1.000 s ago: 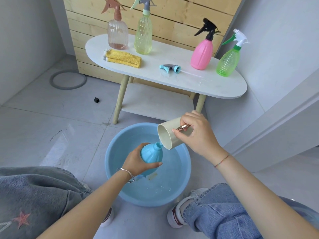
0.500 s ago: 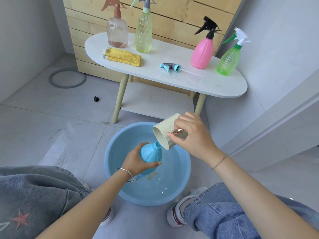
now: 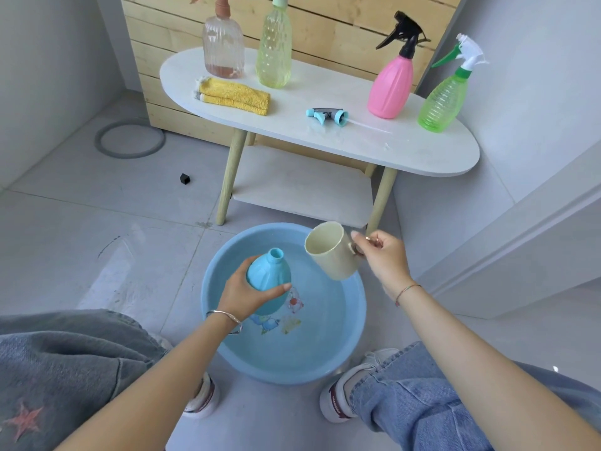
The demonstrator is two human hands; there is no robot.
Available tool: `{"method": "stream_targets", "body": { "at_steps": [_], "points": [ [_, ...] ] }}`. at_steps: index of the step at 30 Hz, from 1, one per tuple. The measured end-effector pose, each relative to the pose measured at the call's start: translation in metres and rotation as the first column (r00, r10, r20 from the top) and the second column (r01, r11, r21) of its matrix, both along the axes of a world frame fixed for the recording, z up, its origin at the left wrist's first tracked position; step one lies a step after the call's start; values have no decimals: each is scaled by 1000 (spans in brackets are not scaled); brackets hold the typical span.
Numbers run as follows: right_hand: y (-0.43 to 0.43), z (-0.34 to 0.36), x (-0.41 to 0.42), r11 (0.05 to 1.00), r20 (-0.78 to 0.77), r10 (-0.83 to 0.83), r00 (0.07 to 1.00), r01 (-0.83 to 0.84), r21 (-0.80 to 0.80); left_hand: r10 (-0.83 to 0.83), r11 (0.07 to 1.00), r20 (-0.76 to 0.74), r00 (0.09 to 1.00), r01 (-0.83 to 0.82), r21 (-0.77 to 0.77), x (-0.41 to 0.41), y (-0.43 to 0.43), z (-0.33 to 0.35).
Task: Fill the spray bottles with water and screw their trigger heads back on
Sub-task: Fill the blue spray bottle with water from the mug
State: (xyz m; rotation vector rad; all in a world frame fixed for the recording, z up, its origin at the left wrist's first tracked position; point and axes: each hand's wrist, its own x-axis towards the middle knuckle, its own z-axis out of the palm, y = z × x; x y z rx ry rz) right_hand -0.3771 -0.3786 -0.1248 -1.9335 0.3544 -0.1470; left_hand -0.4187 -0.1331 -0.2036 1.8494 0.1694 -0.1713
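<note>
the left hand point(image 3: 242, 296) curls its fingers point(image 3: 276, 289) round the neck-open light-blue plastic spray bottle point(image 3: 270, 275) over the round blue plastic basin point(image 3: 356, 323), the right hand point(image 3: 385, 260) pinches the cream plastic cup point(image 3: 330, 253) by its handle just beside it, and a wet, leaning bottle may slip or spill.

Over the basin point(image 3: 211, 307), hands grip a blue bottle point(image 3: 268, 281) and a cup point(image 3: 331, 252).

Over the blue basin point(image 3: 292, 375), the left hand point(image 3: 240, 294) gripping the blue bottle point(image 3: 270, 281) fills the left half. The right hand point(image 3: 383, 255) holds the cream cup point(image 3: 335, 255) over the far rim, with a gap between cup and bottle. Beyond the basin stand the legs and shelf of the white table point(image 3: 422, 157). Left of it lies open floor point(image 3: 97, 255); shoes point(image 3: 335, 402) flank its near side.
</note>
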Motion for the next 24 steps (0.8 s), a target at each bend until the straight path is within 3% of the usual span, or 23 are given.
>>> {"method": "stream_targets", "body": {
  "at_steps": [4, 8, 13, 19, 24],
  "points": [
    [4, -55, -4, 958, -219, -1, 976, -62, -280, 74, 997, 0, 997, -74, -16, 4, 10, -1],
    [13, -102, -18, 895, -336, 55, 940, -195, -400, 133, 991, -11, 991, -133, -20, 6, 21, -7],
    [22, -130, -26, 752, -402, 151, 903, -369, -546, 171, 985, -26, 985, -172, -17, 9, 27, -14],
    [27, -140, -28, 663, -451, 198, 871, -457, -593, 171, 985, -28, 985, -171, -15, 11, 28, -15],
    [34, -150, -35, 677, -490, 243, 837, -508, -533, 170, 985, -22, 985, -170, -22, 11, 29, -15]
  ]
}}
